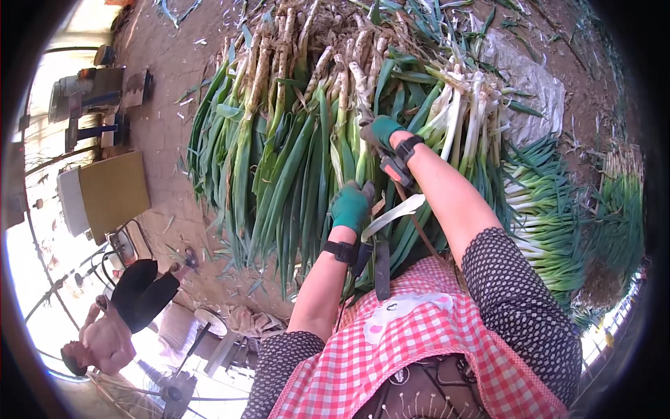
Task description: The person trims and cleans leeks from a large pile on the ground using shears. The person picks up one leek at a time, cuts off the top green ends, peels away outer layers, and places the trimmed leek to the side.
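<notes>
My left hand (351, 207), in a green glove with grey fingertips, is closed around the green upper part of a leek (361, 162). Farther up, my right hand (382, 132), gloved the same way, has its fingers around the pale stalk near the soil-covered root end. Both hands are over a wide heap of unpeeled leeks (279, 167), roots away from me and leaves toward me. Beside my right hand lie cleaner, white-stalked leeks (467, 105). A pale peeled leaf strip (394, 215) hangs below my right wrist. Dark straps with small devices circle both wrists.
Stacked bundles of clean leeks (548, 216) lie on the right, near a crumpled plastic sheet (527, 77). On the left are a brown board (115, 192), a fan (174, 387) and a seated person (115, 321). Leaf scraps litter the brick floor (164, 105).
</notes>
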Available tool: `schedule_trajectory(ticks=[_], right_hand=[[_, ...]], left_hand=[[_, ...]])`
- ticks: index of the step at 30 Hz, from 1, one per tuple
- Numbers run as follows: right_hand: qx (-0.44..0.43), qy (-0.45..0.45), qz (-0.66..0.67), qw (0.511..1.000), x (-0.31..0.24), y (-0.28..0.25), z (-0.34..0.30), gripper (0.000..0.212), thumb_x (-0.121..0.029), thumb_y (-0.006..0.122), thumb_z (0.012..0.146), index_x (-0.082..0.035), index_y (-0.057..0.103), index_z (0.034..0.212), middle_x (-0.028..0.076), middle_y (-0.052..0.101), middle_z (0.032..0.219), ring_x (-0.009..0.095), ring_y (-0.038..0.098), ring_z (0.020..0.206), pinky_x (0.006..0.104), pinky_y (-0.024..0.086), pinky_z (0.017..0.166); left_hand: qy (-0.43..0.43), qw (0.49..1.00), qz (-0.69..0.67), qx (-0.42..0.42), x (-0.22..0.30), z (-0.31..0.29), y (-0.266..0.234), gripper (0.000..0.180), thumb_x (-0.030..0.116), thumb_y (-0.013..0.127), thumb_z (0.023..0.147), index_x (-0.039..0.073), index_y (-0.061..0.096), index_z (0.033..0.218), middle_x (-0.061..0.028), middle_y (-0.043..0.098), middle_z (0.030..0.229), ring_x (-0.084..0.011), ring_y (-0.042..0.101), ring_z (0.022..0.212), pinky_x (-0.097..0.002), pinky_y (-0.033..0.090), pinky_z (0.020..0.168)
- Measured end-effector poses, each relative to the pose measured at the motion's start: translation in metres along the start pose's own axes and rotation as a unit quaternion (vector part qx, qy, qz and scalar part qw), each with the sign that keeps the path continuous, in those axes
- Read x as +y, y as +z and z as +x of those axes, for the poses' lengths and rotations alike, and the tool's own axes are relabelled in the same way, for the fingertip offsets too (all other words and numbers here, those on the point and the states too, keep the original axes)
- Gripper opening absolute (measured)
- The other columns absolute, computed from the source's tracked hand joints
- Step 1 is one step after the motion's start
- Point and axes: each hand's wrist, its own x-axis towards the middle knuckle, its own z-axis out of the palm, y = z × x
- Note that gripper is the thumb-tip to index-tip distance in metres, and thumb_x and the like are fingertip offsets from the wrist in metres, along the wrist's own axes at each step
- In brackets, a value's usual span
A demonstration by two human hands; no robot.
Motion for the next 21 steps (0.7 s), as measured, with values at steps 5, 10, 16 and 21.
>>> schedule_trajectory(ticks=[5,10,16,21], right_hand=[[0.041,0.030,0.056,0.997,0.024,-0.028,0.009,0.048,-0.041,0.063,0.086,-0.004,0.074,0.113,0.024,0.073,0.108,0.036,0.072,0.102,0.0424,0.057,0.087],[0.041,-0.099,-0.090,0.990,0.060,0.039,-0.068,0.049,-0.040,0.060,0.087,-0.004,0.074,0.116,0.028,0.070,0.117,0.041,0.068,0.115,0.0452,0.054,0.099],[0.013,0.043,0.063,0.997,0.034,0.017,-0.097,0.047,-0.038,0.059,0.088,0.001,0.074,0.109,0.031,0.070,0.114,0.041,0.070,0.111,0.0459,0.055,0.098],[0.059,-0.043,-0.004,0.997,0.019,-0.018,-0.023,0.035,-0.032,0.055,0.089,-0.020,0.074,0.116,0.016,0.072,0.121,0.037,0.069,0.115,0.0450,0.055,0.097]], left_hand=[[0.001,1.000,-0.004,-0.027,0.011,0.010,0.010,0.058,0.056,0.059,0.093,0.000,0.073,0.101,-0.0282,0.073,0.102,-0.0453,0.071,0.098,-0.0518,0.054,0.087],[0.008,1.000,0.001,-0.027,0.009,0.013,0.005,0.059,0.056,0.059,0.093,-0.001,0.073,0.101,-0.0284,0.073,0.101,-0.0455,0.071,0.098,-0.0518,0.054,0.087],[-0.009,0.999,-0.023,-0.031,0.002,0.013,0.006,0.057,0.055,0.059,0.094,0.000,0.072,0.099,-0.0274,0.073,0.099,-0.0452,0.070,0.097,-0.0520,0.054,0.087],[0.001,1.000,-0.005,-0.013,0.006,0.009,0.007,0.056,0.054,0.059,0.095,0.000,0.071,0.096,-0.0270,0.073,0.095,-0.0449,0.071,0.095,-0.0520,0.054,0.085]])
